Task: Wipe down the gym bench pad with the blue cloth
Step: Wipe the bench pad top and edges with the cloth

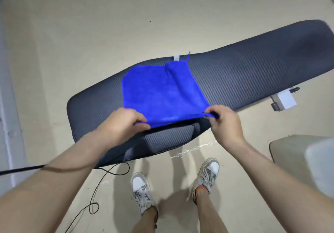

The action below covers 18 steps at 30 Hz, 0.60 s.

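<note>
A long dark grey bench pad (244, 73) with a woven texture runs from lower left to upper right across the floor. A blue cloth (162, 93) lies spread over its middle, with one fold along its right side. My left hand (124, 122) pinches the cloth's near left corner. My right hand (224, 122) pinches the near right corner, and the near edge is lifted slightly off the pad between them.
A black cable (101, 182) loops over the beige floor by my left foot. My feet in grey and white sneakers (141, 189) stand close to the pad. A white bench bracket (285, 100) sticks out at right, and a beige box (296, 153) sits beside my right arm.
</note>
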Each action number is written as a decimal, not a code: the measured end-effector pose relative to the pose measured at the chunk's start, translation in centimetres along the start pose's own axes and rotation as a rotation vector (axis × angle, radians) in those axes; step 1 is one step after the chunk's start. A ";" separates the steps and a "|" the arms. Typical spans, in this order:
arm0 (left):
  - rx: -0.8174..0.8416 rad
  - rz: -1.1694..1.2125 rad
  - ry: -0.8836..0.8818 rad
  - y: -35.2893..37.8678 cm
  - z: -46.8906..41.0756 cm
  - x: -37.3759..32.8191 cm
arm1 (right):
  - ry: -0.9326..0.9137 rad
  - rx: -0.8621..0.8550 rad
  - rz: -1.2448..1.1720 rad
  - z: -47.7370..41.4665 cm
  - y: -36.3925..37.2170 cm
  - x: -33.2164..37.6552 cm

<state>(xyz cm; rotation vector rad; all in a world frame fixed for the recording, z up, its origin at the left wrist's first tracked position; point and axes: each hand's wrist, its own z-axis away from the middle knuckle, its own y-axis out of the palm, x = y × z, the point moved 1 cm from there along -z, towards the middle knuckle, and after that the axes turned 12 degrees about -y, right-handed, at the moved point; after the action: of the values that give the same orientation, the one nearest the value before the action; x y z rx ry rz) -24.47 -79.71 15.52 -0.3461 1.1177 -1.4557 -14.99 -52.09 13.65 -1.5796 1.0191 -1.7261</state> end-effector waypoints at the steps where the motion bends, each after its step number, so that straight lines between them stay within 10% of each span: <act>1: 0.089 -0.026 -0.028 2.0 0.6 0.4 | 0.019 0.103 0.035 1.6 1.1 -0.8; 10: 0.591 0.088 -0.209 8.5 3.7 2.0 | 0.200 0.601 -0.160 7.1 1.5 -2.9; 18: 0.015 0.238 -0.352 3.8 -1.5 3.0 | 0.001 0.345 0.034 -2.4 -0.2 -0.6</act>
<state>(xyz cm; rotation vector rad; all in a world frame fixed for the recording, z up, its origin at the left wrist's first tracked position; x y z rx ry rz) -24.08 -81.08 10.64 -0.4249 0.8322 -1.1400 -17.30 -51.16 13.50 -1.3335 0.6970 -1.7677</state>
